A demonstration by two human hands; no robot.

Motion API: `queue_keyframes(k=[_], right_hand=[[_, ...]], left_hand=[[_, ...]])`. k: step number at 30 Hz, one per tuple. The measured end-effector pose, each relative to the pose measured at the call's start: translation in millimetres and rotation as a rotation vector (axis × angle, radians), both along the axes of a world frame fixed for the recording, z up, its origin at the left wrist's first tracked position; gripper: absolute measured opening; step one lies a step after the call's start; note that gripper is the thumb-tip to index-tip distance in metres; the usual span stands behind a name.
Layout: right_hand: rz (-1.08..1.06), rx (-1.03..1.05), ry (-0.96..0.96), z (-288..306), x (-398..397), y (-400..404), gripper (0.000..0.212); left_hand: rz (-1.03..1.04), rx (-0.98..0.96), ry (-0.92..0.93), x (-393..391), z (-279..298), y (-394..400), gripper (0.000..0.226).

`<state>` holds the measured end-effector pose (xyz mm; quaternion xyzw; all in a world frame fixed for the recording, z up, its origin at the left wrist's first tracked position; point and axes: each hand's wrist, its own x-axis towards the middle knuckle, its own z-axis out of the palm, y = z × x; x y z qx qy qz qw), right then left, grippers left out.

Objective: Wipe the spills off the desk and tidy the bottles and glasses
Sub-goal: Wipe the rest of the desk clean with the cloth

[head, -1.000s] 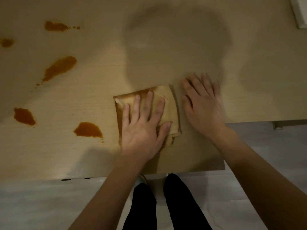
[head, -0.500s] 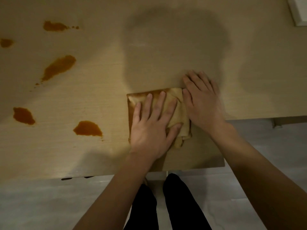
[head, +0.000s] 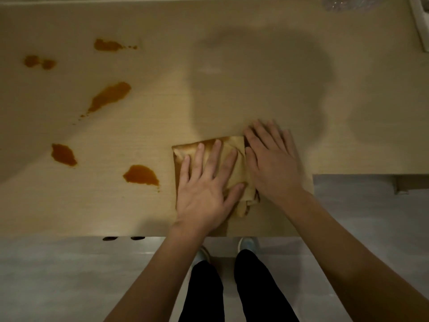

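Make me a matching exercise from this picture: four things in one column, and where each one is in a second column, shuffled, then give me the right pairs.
Column one:
1. left hand
2. right hand
3. orange-brown spill nearest the cloth
4. clear plastic bottles with red contents

Column two:
A. far right corner of the pale wooden desk
B. flat on top of the folded tan cloth
C. on the desk left of the cloth
D. against the cloth's right edge

Pairs: 1-B, 2-D, 3-C, 4-A
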<state>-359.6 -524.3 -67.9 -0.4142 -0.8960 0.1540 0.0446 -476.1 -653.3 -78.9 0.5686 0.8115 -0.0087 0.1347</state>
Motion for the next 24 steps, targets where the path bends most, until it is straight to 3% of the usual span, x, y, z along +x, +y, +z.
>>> queue_keyframes(k=[6, 16, 24], right_hand=[[0.042, -0.011, 0.009, 5.9, -4.5, -3.2, 0.057], [0.064, -0.018, 0.016, 12.3, -20.2, -11.3, 0.063], [0.016, -0.033, -0.053, 8.6, -30.8, -37.2, 0.055]], left_hand=[[0.012, 0.011, 0.010, 21.2, 1.1, -51.8, 0.068], [-0.060, 0.000, 0.026, -41.0, 0.8, -21.9, 0.069], [-0.044, 0.008, -0.025, -42.3, 5.4, -70.7, 0.069]])
